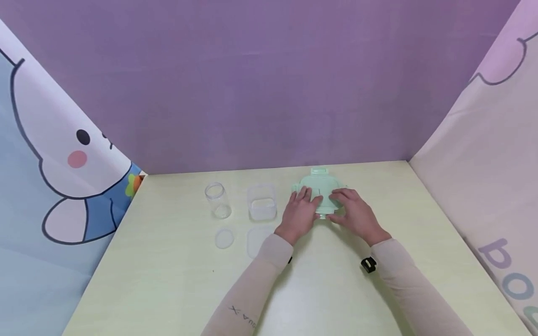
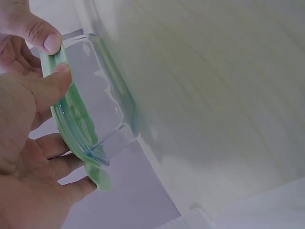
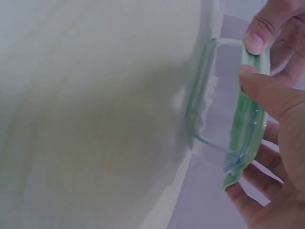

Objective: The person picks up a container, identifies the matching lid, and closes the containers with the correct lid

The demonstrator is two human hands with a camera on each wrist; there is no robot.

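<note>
Item: green lid [image 1: 319, 193] on a clear box, desk [image 1: 168, 280]. Left hand [image 1: 299, 215] and right hand [image 1: 355, 212] both pinch its edges. Step, likely: seating the lid; next needs even downward pressure.

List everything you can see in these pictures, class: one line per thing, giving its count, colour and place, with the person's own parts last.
green-lidded container: 1, clear body with mint green lid, far middle of the table, under both hands
square container: 1, clear, open, left of the green-lidded container
square lid: 1, clear, flat on the table in front of the square container
round jar: 1, clear, open, left of the square container
round lid: 1, clear, flat in front of the round jar
table: 1, pale yellow
backdrop: purple behind, cartoon-printed cloth at both sides
left hand: 1, grip on the lid's left edge
right hand: 1, grip on the lid's right edge
</note>
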